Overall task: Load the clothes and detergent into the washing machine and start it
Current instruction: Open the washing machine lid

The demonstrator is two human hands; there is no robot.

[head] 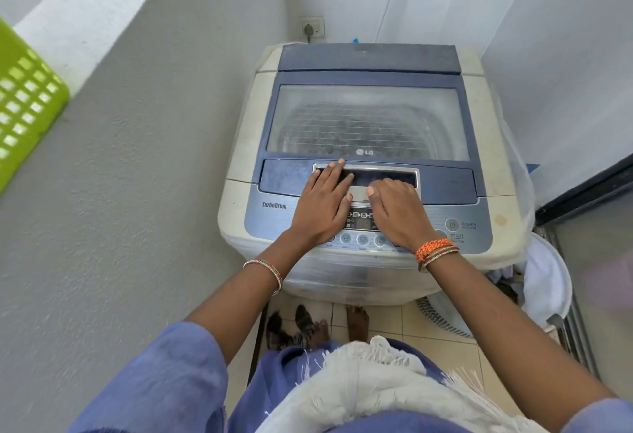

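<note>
Our hands sit on the closed lid (368, 117) of the washing machine (239, 144): the left hand (320, 204) flat, fingers straight on its handle recess (383, 177); the right hand (397, 206) curling fingers into it. We judge the lid rigid, hinged and light, best lifted there. Clothes (544, 282) wait in a basket right of the machine.

1. We see two bare forearms; loose blue sleeves (164, 374) end around the elbows.
2. Left wrist: a thin beaded bracelet (270, 270), mixed pale, red and green beads.
3. Right wrist: a stack of bracelets (435, 251), a wide orange braided one plus thin beaded strands.
4. The left hand (320, 206) and right hand (397, 208) show no rings that we can make out.
5. Blue garment down the front, with a white fringed cloth (370, 384) over it.
6. Bare feet (357, 321) at the bottom.
</note>
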